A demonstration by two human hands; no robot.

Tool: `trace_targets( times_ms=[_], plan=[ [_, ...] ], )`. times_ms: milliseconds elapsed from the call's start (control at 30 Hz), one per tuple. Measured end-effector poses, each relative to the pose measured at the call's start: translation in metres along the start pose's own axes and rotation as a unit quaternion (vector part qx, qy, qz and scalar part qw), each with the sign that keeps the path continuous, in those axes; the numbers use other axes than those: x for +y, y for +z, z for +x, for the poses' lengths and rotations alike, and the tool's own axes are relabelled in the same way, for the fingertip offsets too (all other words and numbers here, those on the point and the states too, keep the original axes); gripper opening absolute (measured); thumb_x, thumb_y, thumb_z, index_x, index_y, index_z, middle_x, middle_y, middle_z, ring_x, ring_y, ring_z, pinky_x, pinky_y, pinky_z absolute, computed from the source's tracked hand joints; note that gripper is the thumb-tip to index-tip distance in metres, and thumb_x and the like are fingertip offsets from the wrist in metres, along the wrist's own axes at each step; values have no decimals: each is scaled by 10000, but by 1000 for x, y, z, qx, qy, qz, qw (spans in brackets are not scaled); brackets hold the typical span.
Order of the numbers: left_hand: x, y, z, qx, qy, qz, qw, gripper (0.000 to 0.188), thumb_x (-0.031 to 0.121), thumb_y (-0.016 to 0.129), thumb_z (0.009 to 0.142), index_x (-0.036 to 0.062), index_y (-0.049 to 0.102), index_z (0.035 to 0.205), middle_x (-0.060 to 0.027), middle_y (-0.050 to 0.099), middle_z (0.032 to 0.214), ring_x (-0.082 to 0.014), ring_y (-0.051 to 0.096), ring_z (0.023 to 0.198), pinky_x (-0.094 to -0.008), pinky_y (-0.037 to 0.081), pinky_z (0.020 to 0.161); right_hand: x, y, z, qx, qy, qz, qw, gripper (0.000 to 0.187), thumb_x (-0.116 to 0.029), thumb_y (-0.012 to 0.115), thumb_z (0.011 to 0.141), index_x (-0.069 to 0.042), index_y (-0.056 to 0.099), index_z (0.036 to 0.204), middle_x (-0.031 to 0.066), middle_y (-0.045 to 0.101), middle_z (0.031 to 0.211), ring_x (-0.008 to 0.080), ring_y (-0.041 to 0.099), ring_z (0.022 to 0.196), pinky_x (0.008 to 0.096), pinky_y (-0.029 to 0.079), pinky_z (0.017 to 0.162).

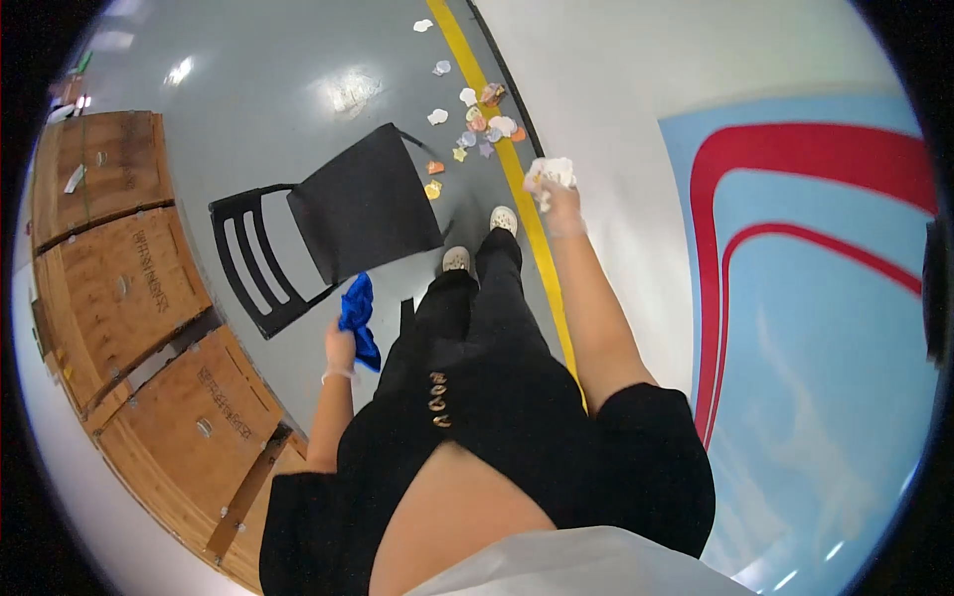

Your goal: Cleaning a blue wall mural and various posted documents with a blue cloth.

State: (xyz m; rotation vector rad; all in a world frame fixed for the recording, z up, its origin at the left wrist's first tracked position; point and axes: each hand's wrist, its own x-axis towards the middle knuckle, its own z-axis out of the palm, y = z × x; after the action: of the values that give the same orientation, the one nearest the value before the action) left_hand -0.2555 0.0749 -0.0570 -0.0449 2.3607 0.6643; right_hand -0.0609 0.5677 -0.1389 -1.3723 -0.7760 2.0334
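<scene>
Blue cloth [359, 318]: it is hanging at one o'clock from the left hand [340, 348], touching its fingers.
Cloth looks: it is shining deep blue, bunching up in soft folds and drooping toward five o'clock.
Left hand grip: the fingers are curling in and squeezing the blue cloth; a thin clear glove is covering the hand.
White bunch [556, 171]: it is sticking out at twelve o'clock from the right hand [563, 204], touching it.
Bunch looks: it is showing mostly white, with bumpy edges and a little yellow; the view is small and blurry, so it may be paper cutouts.
Right hand grip: the fingers are closing around the white bunch, inside a clear glove too.
Floor cutouts [502, 126]: they are lying scattered from ten to eleven o'clock of the right hand, in white, orange, yellow and purple.
Yellow stripe [538, 233]: it is running along the floor at nine o'clock from the right hand.
Black chair [363, 204]: it is standing at twelve o'clock from the left hand.
Wooden boxes [124, 288]: they are sitting in a row around nine o'clock from the left hand.
</scene>
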Motion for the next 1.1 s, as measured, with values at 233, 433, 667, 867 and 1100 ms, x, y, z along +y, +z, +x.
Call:
trace_targets(
  times_ms=[233, 433, 667, 867, 1100],
  plan=[
    [14, 17, -51, 21, -4, 26, 999, 456, 13, 506, 812, 49, 652, 1243, -180, 723, 1023, -295, 695, 968, -387, 535, 855, 19, 62, 150, 77, 150, 84, 982, 504, -273, 632, 971, -21, 500, 1387, 140, 636, 1237, 290, 646, 1111, 407, 550, 883],
    [16, 24, -55, 10, -50, 30, 998, 500, 9, 488, 804, 39, 635, 1280, -211, 708, 1136, -339, 677, 1066, -396, 514, 926, 33, 23, 153, -59, -137, -430, 890, 526, -284, 630, 960, 7, 488, 1373, 124, 633, 1247, 278, 621, 1153, 378, 505, 966],
    [46, 13, -19, -25, 57, 3, 998, 456, 18, 532, 841, 41, 636, 1284, -174, 715, 1144, -294, 680, 1067, -387, 505, 938, 0, -38, 13, -6, 55, -55, 997, 234, -202, 634, 949, -28, 628, 1106, 50, 666, 966, 157, 657, 884, 295, 523, 773],
    [116, 20, 13, -89, 260, 1, 962, 293, 118, 652, 911, 62, 682, 1198, -109, 725, 1082, -223, 675, 1028, -357, 496, 927, -107, -65, -195, 42, -111, -164, 979, 227, -280, 607, 970, -59, 657, 958, -20, 543, 675, 59, 406, 550, 227, 322, 516],
    [252, 73, -26, -279, 441, -40, 852, 295, 171, 645, 953, 7, 671, 1197, -104, 722, 1051, -208, 670, 969, -354, 504, 864, -189, -65, -397, 218, -369, -134, 893, 292, -300, 573, 1020, -62, 689, 896, -36, 500, 642, 60, 420, 612, 224, 326, 578]
  ],
)
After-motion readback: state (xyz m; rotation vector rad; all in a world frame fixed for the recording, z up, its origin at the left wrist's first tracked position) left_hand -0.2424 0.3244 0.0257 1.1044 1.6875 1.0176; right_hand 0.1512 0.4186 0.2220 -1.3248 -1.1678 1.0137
